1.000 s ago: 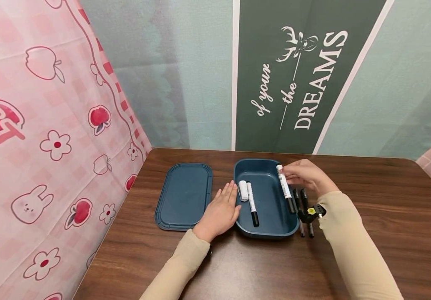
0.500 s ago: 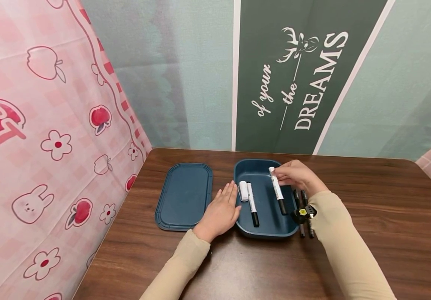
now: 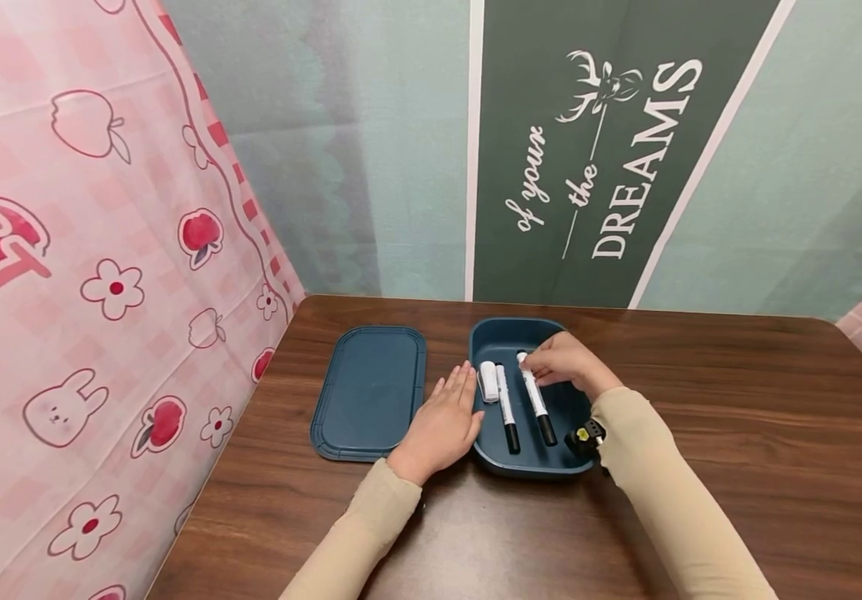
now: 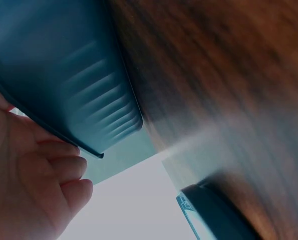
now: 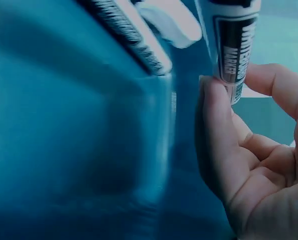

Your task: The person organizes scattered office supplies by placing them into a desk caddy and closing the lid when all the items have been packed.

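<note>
Passage between lid (image 3: 371, 392) and box (image 3: 528, 472): free at the far end, blocked nearer by the left hand (image 3: 437, 427). Inside, white object (image 3: 488, 382) and marker (image 3: 507, 408) obstruct the left side; right hand (image 3: 569, 364), pinching second marker (image 3: 536, 398), overhangs the right wall.

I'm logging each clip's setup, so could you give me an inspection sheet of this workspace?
Surface: brown wood-grain table.
Job's things: blue box holding a lying marker and a white item; held marker over the box's floor, contact unclear; blue lid-like panel at left.
Clutter: nothing seen; right sleeve hides some table.
Grips: left grip, fingers straight, at the box's rim; right grip pinches held marker near its white end.
Cables: nothing seen; black device at right wrist.
Surroundings: pink printed cloth left, green printed cloth behind.
</note>
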### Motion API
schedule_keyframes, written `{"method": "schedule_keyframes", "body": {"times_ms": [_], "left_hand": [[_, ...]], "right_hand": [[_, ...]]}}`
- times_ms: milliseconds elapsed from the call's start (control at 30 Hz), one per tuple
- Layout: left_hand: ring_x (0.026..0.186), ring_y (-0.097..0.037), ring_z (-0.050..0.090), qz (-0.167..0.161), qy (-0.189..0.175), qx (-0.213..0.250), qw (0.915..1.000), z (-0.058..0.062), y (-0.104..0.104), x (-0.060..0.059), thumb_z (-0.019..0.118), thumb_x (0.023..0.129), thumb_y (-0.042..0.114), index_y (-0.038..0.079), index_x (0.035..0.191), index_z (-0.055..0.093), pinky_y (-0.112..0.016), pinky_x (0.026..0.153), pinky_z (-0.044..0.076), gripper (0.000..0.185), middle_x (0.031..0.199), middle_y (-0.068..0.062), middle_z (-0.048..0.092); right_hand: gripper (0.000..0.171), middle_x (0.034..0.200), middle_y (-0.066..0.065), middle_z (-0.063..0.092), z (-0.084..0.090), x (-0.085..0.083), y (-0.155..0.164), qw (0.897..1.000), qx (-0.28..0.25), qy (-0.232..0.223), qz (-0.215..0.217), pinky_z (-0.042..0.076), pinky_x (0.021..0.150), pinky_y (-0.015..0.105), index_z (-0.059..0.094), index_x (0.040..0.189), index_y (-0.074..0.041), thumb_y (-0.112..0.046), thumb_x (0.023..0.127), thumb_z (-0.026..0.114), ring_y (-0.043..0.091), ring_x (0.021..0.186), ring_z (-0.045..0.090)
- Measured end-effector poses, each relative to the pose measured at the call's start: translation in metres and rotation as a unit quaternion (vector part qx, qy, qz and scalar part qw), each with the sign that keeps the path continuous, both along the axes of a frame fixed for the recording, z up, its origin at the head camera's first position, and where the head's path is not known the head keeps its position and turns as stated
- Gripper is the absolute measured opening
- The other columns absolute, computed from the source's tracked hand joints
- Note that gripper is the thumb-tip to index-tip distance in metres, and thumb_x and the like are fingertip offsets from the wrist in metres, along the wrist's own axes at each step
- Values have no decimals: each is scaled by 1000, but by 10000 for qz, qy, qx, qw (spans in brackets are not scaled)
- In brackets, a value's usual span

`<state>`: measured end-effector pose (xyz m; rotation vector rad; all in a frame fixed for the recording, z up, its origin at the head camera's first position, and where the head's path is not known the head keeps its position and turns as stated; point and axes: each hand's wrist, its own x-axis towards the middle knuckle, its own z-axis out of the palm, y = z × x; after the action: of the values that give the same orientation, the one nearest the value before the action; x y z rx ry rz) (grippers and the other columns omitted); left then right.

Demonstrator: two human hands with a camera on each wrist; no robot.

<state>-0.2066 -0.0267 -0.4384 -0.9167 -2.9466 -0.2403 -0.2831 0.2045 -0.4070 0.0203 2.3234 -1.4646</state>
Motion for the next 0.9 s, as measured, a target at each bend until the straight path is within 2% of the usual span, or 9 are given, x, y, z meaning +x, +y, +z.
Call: {"method": "schedule_keyframes", "body": {"times_ms": [267,500,733,900], "left_hand": [[142,-25,18,-16,-14,-13,10000,1,1,1,38,103,32,-2,148,23,-38,114,21,59,154,-17,19],[141,-25,20,-19,68,-10,10000,1,1,1,39,102,32,-3,147,24,-38,113,22,59,153,-18,21],[141,-26,20,-10,35,16,10000,-1,1,1,39,102,33,-3,147,25,-38,113,22,59,153,-18,20],[141,-25,20,7,49,11,10000,-1,1,1,39,102,33,-3,148,23,-38,113,22,60,153,-18,20]], "right_hand": [[14,63,5,61,-16,1,-13,9978,636,129,-140,57,59,27,68,71,7,-5,79,69,10,55,61],[30,56,5,58,-21,1,-19,9934,1101,199,-256,58,63,34,55,53,-4,-6,79,69,13,54,63],[26,57,7,60,-23,2,-24,9881,1473,350,-264,57,60,32,60,57,0,-7,80,70,13,53,63],[22,60,8,61,-23,1,-26,9874,1513,329,-319,57,60,31,62,61,2,-6,80,70,12,53,63]]}}
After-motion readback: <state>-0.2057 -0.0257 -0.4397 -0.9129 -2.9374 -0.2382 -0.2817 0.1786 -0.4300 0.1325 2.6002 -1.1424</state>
